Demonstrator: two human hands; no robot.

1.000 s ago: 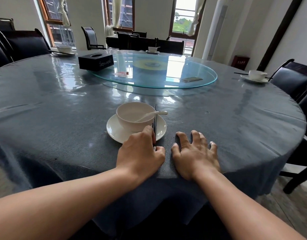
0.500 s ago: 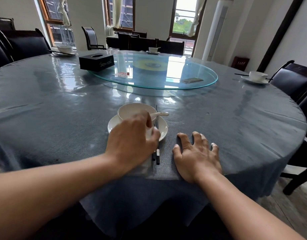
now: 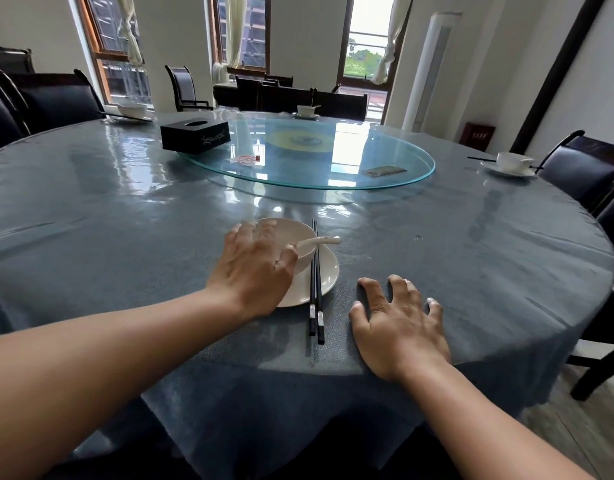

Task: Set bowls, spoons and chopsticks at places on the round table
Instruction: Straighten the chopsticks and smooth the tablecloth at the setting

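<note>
A white bowl (image 3: pixel 303 237) stands on a white saucer (image 3: pixel 328 273) near the front edge of the round table (image 3: pixel 471 254). A white spoon (image 3: pixel 321 241) lies in the bowl with its handle pointing right. Two black chopsticks (image 3: pixel 316 299) lie side by side over the saucer's right part, their near ends on the cloth. My left hand (image 3: pixel 253 271) reaches over the bowl's near left side, fingers curled round its rim, and hides part of bowl and saucer. My right hand (image 3: pixel 399 323) rests flat on the cloth to the right of the chopsticks, fingers spread.
A glass turntable (image 3: pixel 333 174) fills the table's middle, carrying a black tissue box (image 3: pixel 194 135) and a phone (image 3: pixel 385 170). Other place settings stand at the right (image 3: pixel 511 162), the far side (image 3: pixel 307 110) and the far left (image 3: pixel 132 110). Dark chairs (image 3: pixel 582 168) ring the table.
My left hand left the near ends of the chopsticks and moved forward onto the bowl. The chopsticks now lie free. My right hand stayed flat on the cloth.
</note>
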